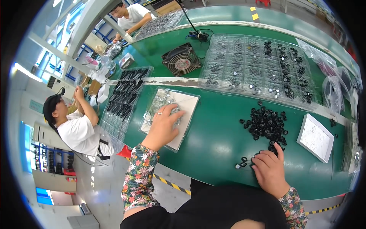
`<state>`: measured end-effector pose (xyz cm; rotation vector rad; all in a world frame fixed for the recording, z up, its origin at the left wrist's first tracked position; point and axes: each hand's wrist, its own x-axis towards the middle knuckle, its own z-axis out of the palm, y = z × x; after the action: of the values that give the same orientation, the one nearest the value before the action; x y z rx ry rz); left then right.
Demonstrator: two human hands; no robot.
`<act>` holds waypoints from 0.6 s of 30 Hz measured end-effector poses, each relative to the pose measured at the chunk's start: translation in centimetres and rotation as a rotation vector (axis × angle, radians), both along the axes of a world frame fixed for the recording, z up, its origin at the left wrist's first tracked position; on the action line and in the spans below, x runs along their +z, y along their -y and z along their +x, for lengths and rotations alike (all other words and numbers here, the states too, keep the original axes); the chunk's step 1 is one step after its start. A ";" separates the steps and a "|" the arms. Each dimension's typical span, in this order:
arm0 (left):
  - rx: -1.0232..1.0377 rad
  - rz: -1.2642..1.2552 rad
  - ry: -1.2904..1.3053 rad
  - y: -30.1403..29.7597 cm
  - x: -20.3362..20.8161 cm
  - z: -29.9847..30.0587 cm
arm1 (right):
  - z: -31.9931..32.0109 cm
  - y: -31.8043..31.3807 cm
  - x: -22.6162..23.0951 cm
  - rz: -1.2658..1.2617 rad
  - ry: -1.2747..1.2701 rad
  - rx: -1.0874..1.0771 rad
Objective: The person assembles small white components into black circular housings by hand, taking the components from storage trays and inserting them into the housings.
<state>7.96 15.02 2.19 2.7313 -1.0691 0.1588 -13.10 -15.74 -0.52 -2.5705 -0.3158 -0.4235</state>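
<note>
My left hand, with a ring on one finger, is over a shallow clear tray lined with a pale sheet. Its fingers are apart, with the tips at a heap of small clear and silvery parts. My right hand rests low over the green bench, fingers apart, beside a few small black rings. One piece near them has a shiny silvery face. Just beyond the right hand lies a pile of small black ring-shaped parts. Whatever lies under the right fingertips is partly hidden.
A large compartment tray holds black and silvery parts. A white box stands at the right, near plastic bags. A fan and a tray of black strips stand farther off. Two people work at the left and far side.
</note>
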 end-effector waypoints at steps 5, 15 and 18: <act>-0.018 0.176 0.043 0.1 0.0 1.2 | -0.1 0.0 0.0 0.004 -0.010 -0.005; -0.220 0.208 0.216 -0.1 -0.3 2.8 | 0.0 0.1 0.0 0.017 0.000 -0.003; -0.245 0.191 0.187 -0.8 -1.1 3.4 | 0.0 0.1 0.0 0.018 -0.001 -0.004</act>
<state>11.37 15.78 1.06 2.7603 -1.5334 0.2922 -13.11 -15.86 -0.51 -2.5538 -0.3048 -0.4247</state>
